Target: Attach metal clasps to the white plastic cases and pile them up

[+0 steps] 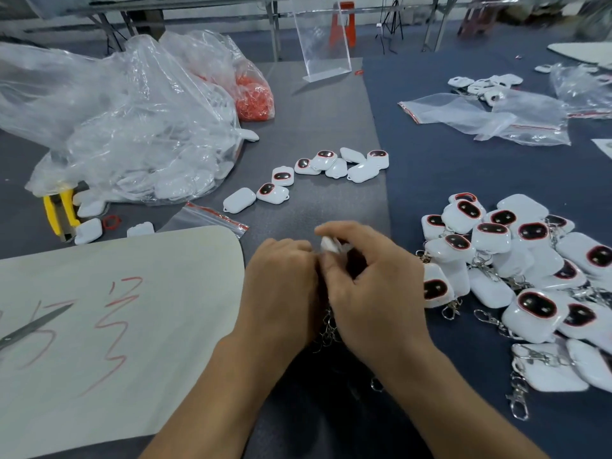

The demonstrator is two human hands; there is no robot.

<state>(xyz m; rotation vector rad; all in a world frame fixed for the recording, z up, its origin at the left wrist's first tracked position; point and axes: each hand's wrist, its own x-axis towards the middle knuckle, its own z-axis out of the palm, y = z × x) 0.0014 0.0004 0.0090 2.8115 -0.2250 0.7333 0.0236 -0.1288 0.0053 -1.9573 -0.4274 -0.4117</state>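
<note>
Looking at head view (the only one):

- Right hand (374,286) is clenched on a case (331,244). Only the case's white far end shows, poking out between index finger and thumb.
- Left hand (281,286) is butted against the right, fingers curled in toward the case's near end. Can't tell what that grip pinches, since the fingertips are hidden. Probably the clasp's ring.
- Clasp (328,329) hangs as a chain out of the gap between the two hands. It runs back toward the person, so its long axis is near-far, with the case at the far end and the hook at the near end.
- Judgement: it's mid-attach, and the ring-to-case joint sits inside the grips where I can't see it.
- Pile (516,260) of clasped cases lies on the counter (447,167) just right of the right hand. That's the key relation: the drop-off is a short move right, and the right hand is nearer.
- Loose cases (318,173) with no clasps lie farther out, dead ahead of both hands and well apart from the pile. The next pick is a forward reach, with neither hand clearly closer.
- Bag (139,137) at far left looks like it holds more cases (not needed yet).
</note>
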